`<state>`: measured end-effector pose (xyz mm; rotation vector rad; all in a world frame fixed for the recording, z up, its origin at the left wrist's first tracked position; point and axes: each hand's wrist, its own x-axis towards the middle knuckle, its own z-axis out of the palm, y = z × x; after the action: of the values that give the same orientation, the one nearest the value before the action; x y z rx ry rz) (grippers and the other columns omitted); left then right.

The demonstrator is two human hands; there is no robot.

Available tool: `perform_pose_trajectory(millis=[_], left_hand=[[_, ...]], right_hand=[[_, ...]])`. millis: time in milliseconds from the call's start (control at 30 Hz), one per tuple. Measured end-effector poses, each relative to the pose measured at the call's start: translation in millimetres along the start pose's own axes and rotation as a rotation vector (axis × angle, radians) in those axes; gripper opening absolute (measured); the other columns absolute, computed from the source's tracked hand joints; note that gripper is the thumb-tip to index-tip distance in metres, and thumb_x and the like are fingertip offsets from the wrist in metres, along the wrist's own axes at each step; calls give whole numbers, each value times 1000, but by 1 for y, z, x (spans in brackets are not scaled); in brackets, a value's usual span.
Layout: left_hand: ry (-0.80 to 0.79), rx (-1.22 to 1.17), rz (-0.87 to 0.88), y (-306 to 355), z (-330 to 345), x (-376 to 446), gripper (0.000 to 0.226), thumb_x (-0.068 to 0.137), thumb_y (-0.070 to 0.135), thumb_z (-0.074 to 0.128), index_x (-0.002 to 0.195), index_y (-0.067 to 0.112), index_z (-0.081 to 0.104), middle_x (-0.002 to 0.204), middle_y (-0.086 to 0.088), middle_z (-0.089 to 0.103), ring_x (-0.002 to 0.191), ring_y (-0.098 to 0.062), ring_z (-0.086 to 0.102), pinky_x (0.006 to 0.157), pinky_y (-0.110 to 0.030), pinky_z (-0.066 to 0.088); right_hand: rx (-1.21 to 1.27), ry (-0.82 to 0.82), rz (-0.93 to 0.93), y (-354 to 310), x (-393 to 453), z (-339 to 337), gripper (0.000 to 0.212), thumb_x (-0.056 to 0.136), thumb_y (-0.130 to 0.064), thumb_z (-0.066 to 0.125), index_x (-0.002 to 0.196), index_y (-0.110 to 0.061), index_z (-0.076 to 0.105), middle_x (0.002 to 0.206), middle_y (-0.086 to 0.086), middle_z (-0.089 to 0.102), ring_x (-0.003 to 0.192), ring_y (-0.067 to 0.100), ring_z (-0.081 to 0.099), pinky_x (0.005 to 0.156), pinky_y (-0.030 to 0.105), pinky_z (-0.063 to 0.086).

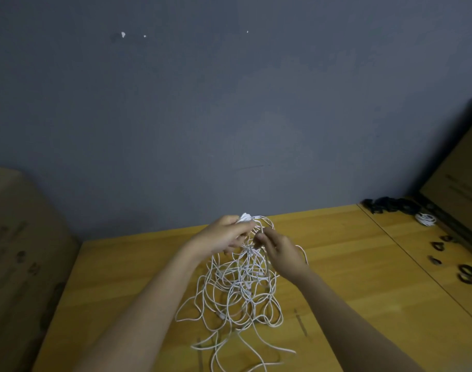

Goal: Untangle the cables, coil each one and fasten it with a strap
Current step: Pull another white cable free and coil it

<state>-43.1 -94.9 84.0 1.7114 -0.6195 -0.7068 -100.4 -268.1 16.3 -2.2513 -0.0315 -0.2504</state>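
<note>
A tangle of thin white cables [237, 294] hangs from my hands down onto the wooden table [363, 304], its loose loops spread across the table's middle. My left hand [224, 234] grips the top of the bundle, with a white plug end showing above its fingers. Just to the right, my right hand [279, 251] pinches a strand of the same tangle. A coiled white cable [426, 219] lies at the back right. Black straps [468, 273] lie scattered along the right side.
A pile of black coiled items [390, 205] sits at the table's back right corner. A cardboard box [460, 178] stands on the right, a brown box or cushion [20, 251] on the left. A grey wall rises behind.
</note>
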Motion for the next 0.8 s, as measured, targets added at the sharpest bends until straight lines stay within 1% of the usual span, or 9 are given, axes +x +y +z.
perform_pose_trajectory(millis=[100, 233, 333, 433, 500, 600, 700, 734, 800], left_hand=[[74, -172, 45, -1, 0, 2, 33, 102, 24, 38, 71, 15, 35, 43, 8, 26, 36, -8, 18, 39, -19, 22], [208, -187, 34, -9, -2, 1, 38, 102, 34, 36, 68, 17, 36, 45, 5, 25, 36, -10, 22, 41, -19, 28], [214, -160, 32, -9, -4, -1, 40, 102, 40, 34, 68, 18, 37, 46, 6, 26, 35, -9, 24, 41, -17, 32], [182, -156, 40, -3, -7, -4, 42, 102, 43, 31, 68, 19, 37, 45, 8, 26, 36, -9, 21, 40, -17, 30], [156, -165, 30, 2, -7, -5, 43, 102, 44, 31, 68, 18, 36, 44, 8, 25, 36, -9, 19, 39, -18, 26], [161, -167, 22, 8, -3, -4, 44, 102, 42, 31, 66, 17, 35, 42, 7, 24, 35, -9, 19, 38, -18, 24], [180, -192, 42, 14, 1, -2, 46, 101, 42, 34, 63, 18, 35, 40, 5, 23, 33, -10, 18, 38, -18, 22], [180, -202, 49, 15, 2, -2, 46, 101, 43, 35, 62, 18, 35, 40, 5, 23, 33, -10, 18, 38, -18, 20], [154, -234, 67, 19, 1, -4, 46, 98, 46, 38, 61, 19, 36, 40, 5, 22, 34, -10, 16, 41, -21, 17]], right_hand=[[85, -48, 49, -1, -1, 9, 25, 103, -22, 39, 88, -21, 59, 84, -10, 66, 84, 12, 61, 80, 34, 46], [170, 49, 85, -7, 9, 3, 27, 103, -21, 40, 85, -22, 60, 77, -7, 66, 78, 21, 62, 77, 39, 47], [268, 167, 105, -11, 13, -3, 26, 101, -22, 44, 86, -17, 64, 76, -1, 68, 78, 16, 63, 79, 38, 49], [388, 257, 112, -19, 18, -11, 25, 100, -23, 47, 87, -16, 66, 73, 1, 68, 75, 18, 64, 74, 36, 51], [519, 306, 114, -28, 24, -19, 24, 100, -22, 48, 87, -14, 66, 67, -1, 65, 75, 22, 66, 72, 36, 54], [623, 358, 136, -39, 35, -27, 22, 100, -22, 48, 87, -13, 64, 61, -6, 60, 68, 17, 67, 68, 30, 56], [548, 408, 97, -42, 45, -32, 20, 99, -25, 51, 87, -18, 64, 61, -10, 55, 66, 12, 58, 71, 30, 53], [502, 419, 67, -41, 47, -34, 19, 98, -26, 52, 87, -19, 65, 62, -10, 52, 65, 9, 53, 69, 26, 51], [427, 414, 25, -37, 48, -36, 19, 96, -29, 54, 86, -19, 66, 58, -15, 45, 56, 2, 42, 56, 15, 39]])
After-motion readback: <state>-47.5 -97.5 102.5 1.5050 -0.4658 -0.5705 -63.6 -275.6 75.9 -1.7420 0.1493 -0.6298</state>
